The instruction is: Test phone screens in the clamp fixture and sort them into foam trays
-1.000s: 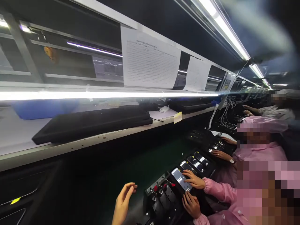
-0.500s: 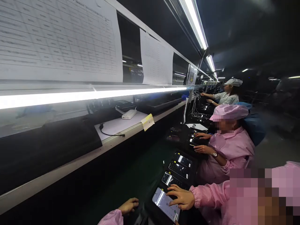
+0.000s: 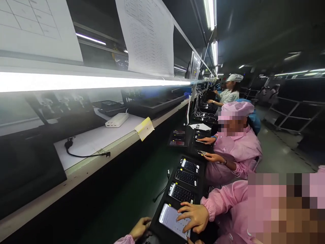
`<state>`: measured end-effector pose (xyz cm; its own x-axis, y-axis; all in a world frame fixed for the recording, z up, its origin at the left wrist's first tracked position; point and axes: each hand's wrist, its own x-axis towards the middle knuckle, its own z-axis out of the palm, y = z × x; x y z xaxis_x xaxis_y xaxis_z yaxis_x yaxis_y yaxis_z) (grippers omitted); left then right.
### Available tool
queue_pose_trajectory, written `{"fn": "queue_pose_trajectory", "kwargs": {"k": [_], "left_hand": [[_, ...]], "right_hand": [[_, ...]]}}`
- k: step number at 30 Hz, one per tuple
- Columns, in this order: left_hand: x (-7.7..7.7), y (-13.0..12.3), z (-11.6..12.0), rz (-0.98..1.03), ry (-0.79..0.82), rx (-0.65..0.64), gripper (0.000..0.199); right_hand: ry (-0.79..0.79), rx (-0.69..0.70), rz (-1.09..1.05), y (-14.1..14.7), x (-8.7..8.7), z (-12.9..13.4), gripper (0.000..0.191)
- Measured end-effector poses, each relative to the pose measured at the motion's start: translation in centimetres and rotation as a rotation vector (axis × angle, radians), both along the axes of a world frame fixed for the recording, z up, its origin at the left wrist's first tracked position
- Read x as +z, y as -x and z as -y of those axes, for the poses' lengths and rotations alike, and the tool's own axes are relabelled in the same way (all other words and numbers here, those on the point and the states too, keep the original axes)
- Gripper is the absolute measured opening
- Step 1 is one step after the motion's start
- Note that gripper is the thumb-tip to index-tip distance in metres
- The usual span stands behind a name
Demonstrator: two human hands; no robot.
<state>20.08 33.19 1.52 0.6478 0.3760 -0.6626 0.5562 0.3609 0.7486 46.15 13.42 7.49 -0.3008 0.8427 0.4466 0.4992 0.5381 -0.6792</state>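
Note:
My left hand [image 3: 141, 227], in a pink sleeve, is low in the head view by the near corner of a black tray [image 3: 153, 224]. Its fingers are curled; what they hold, if anything, is hidden among dark shapes below. My right hand is not in view. On the tray lie several smartphones in a row. The nearest phone [image 3: 170, 217] has a lit pale screen. A co-worker's hand [image 3: 194, 217] spreads its fingers over that phone. More fingers [image 3: 194, 241], apparently the co-worker's, show at the bottom edge. The farther phones [image 3: 181, 192] show dark screens with rows of icons or keys.
A short black cable [image 3: 161, 193] lies left of the tray. On the shelf [image 3: 86, 142] are a white power bank [image 3: 117, 120] and another cable [image 3: 87, 156]. Another co-worker [image 3: 236, 149] in pink sits farther along, by white cables [image 3: 203, 113]. Paper sheets [image 3: 149, 37] hang above.
The view has swung right, so the shelf and phones sit farther left. My left hand is now closer to the tray's corner. The farther pink-clad co-worker now holds a phone raised.

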Motion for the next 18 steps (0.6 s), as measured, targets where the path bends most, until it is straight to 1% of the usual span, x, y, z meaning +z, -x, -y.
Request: {"fn": "queue_pose_trajectory", "kwargs": {"k": [2, 3, 8, 10, 11, 13, 14, 16, 18], "left_hand": [[-0.3, 0.1, 0.1, 0.000, -0.040, -0.017, 0.024], [-0.4, 0.1, 0.1, 0.005, -0.059, -0.021, 0.024], [-0.5, 0.4, 0.5, 0.044, -0.159, -0.033, 0.033], [-0.6, 0.5, 0.5, 0.061, -0.202, -0.042, 0.036], [-0.6, 0.6, 0.5, 0.068, -0.224, -0.049, 0.037], [-0.8, 0.8, 0.4, 0.078, -0.268, -0.067, 0.035], [-0.9, 0.8, 0.3, 0.082, -0.291, -0.076, 0.034], [-1.2, 0.9, 0.2, 0.085, -0.334, -0.095, 0.030], [-1.6, 1.0, 0.2, 0.084, -0.375, -0.110, 0.028]], "right_hand": [[0.072, -0.019, -0.047, 0.4, -0.2, 0.0, 0.065], [0.082, -0.048, -0.071, 0.4, 0.0, 0.0, 0.064], [0.039, -0.273, -0.192, -0.1, 1.2, -0.4, 0.052], [0.051, -0.284, -0.249, 0.3, 1.2, -0.3, 0.041], [0.086, -0.270, -0.299, 0.6, 1.1, -0.2, 0.034], [0.248, -0.294, -0.513, 1.8, 0.7, 0.6, 0.023], [0.351, -0.333, -0.639, 2.6, 0.5, 1.3, 0.023], [0.525, -0.442, -0.842, 4.3, 0.3, 3.2, 0.032], [0.607, -0.503, -0.920, 6.3, 0.3, 5.5, 0.035]]}}
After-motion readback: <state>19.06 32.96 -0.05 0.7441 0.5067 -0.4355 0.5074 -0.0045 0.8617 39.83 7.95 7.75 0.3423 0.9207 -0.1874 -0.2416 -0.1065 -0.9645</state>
